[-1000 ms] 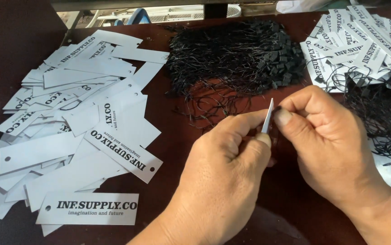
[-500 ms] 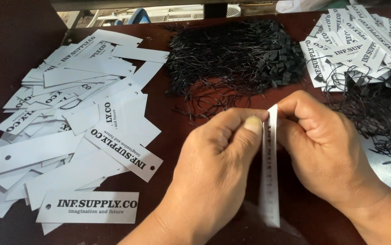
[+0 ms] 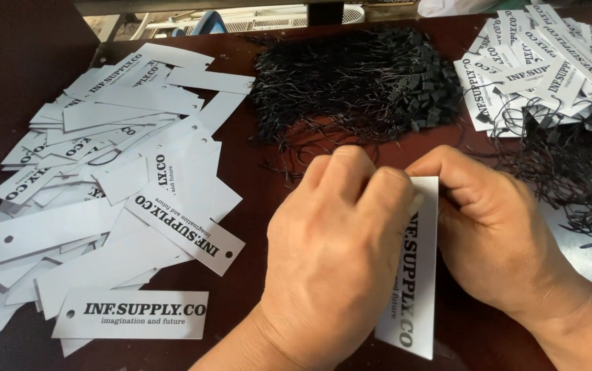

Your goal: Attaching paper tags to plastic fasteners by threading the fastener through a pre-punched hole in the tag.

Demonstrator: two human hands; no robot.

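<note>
The dark brown counter (image 3: 254,206) is carrying everything. On its left side a big heap of white paper tags (image 3: 96,199) is lying spread out; they are long rectangles with black printing, and some are showing a small punched hole at one end. At the back in the middle a thick pile of black strings (image 3: 358,86) is sitting, with little black blocks on the ends. At the back right a smaller heap of strung tags (image 3: 550,75) is lying, white cards with black strings already hanging from them and trailing toward the person.

Near the front, the left hand (image 3: 337,254) and the right hand (image 3: 495,233) are both pinching the top end of one white tag (image 3: 412,275). The tag is standing up between them, with its long side running down toward the person and its printed face showing.

Half a second ago this tag was turned edge-on and looked like a thin strip; now it is turning flat toward the camera, and the hands are sitting closer together over its top.
</note>
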